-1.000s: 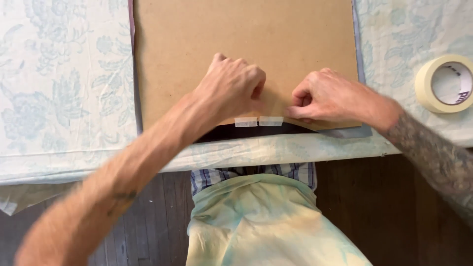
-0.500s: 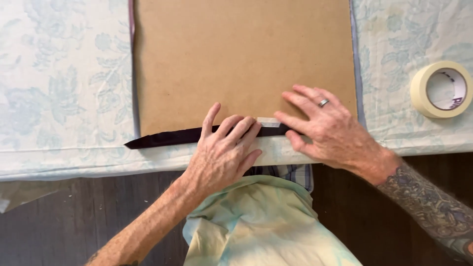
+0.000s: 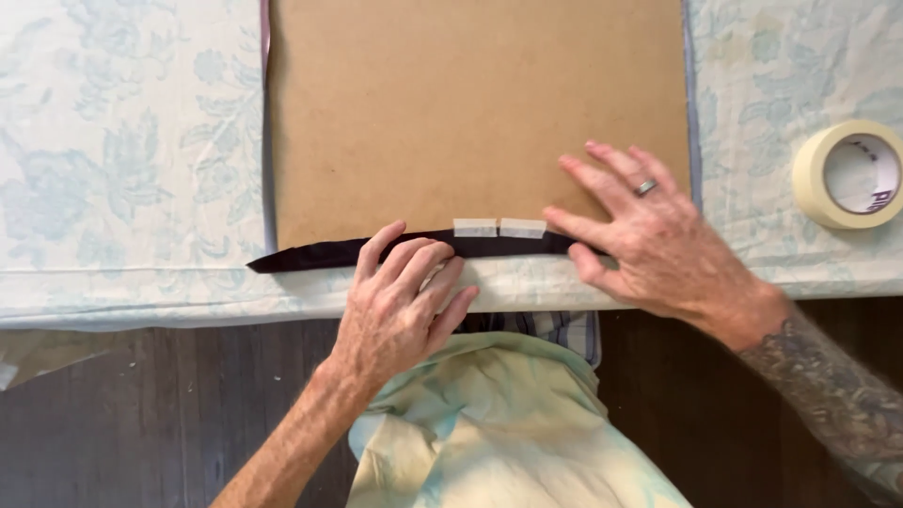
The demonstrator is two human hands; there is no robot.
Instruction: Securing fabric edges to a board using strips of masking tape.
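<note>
Both hands, left hand (image 3: 400,301) and right hand (image 3: 649,240), press spread flat on the dark fabric strip (image 3: 320,254) edging the brown cardboard sheet (image 3: 470,103).

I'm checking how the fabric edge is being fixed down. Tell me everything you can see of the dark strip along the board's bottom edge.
The dark strip is a thin, near-black band that looks like fabric, folded up over the near edge of the brown board. It lies flat and tapers to a point at its left end, past the board's corner. Two short pieces of pale tape hold it near the middle. The left hand has its fingertips on it, and the right hand presses its right end. It lies over the floral cloth.
</note>
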